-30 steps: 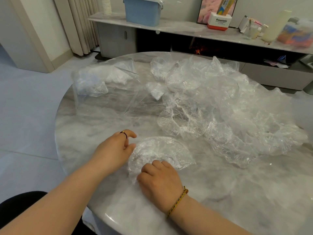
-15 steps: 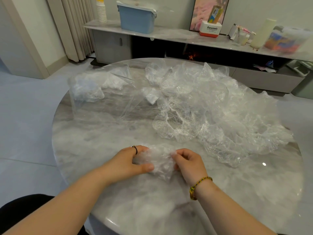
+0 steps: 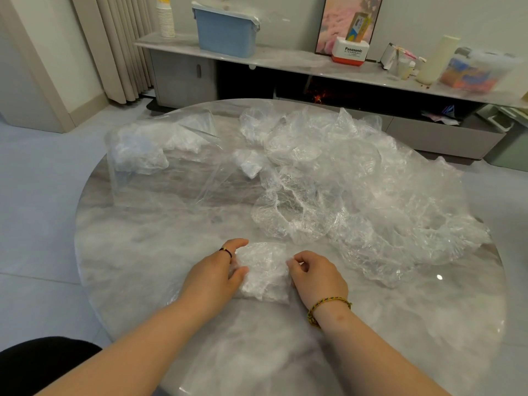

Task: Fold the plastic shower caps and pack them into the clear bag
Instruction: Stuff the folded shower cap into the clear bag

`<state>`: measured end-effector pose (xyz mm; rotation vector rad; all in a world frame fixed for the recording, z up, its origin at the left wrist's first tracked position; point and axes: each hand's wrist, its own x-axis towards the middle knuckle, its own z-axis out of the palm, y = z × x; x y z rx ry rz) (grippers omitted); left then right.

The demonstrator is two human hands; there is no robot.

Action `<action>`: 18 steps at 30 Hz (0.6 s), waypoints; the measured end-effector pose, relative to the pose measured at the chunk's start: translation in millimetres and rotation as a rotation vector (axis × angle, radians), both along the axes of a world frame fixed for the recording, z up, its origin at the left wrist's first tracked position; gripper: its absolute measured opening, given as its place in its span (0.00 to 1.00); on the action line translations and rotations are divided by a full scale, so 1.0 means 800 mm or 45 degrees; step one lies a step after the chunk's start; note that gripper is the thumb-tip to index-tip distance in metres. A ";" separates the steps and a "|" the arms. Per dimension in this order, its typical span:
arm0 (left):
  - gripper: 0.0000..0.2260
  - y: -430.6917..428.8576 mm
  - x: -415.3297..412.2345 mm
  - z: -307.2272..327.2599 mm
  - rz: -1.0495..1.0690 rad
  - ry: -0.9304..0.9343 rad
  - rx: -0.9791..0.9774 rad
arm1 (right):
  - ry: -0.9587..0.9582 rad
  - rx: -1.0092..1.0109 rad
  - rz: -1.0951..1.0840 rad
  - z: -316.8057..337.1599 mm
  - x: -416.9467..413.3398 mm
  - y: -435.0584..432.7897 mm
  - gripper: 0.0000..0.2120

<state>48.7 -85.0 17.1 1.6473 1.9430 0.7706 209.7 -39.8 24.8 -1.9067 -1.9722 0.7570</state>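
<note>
A folded clear shower cap (image 3: 264, 271) lies as a small crumpled rectangle on the marble table (image 3: 143, 252) near its front. My left hand (image 3: 215, 272) grips its left edge between thumb and fingers. My right hand (image 3: 315, 274) pinches its right edge. A big heap of loose shower caps (image 3: 357, 190) covers the right and middle of the table. The clear bag (image 3: 160, 164) lies at the far left with folded caps inside at its far end.
Behind the table runs a low sideboard (image 3: 285, 64) carrying a blue bin (image 3: 227, 32), a Panasonic box (image 3: 351, 52), stacked paper cups and other items. Curtains hang at the far left. The table's round edge curves close to my body.
The cap went from a flat half-round under my hands to a small folded packet. Both hands shifted to its left and right edges.
</note>
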 end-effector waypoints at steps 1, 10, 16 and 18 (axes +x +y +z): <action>0.21 0.000 0.001 0.000 -0.005 0.002 0.019 | 0.023 -0.006 -0.003 0.001 0.000 0.000 0.09; 0.20 0.003 0.001 0.004 0.154 -0.036 -0.003 | 0.253 0.048 0.070 -0.002 -0.003 0.000 0.07; 0.14 0.004 0.005 -0.007 -0.065 0.538 0.576 | -0.014 0.122 0.116 -0.010 -0.005 0.002 0.09; 0.12 0.002 0.013 -0.017 -0.280 0.603 0.619 | -0.036 0.132 0.122 -0.007 -0.006 0.001 0.10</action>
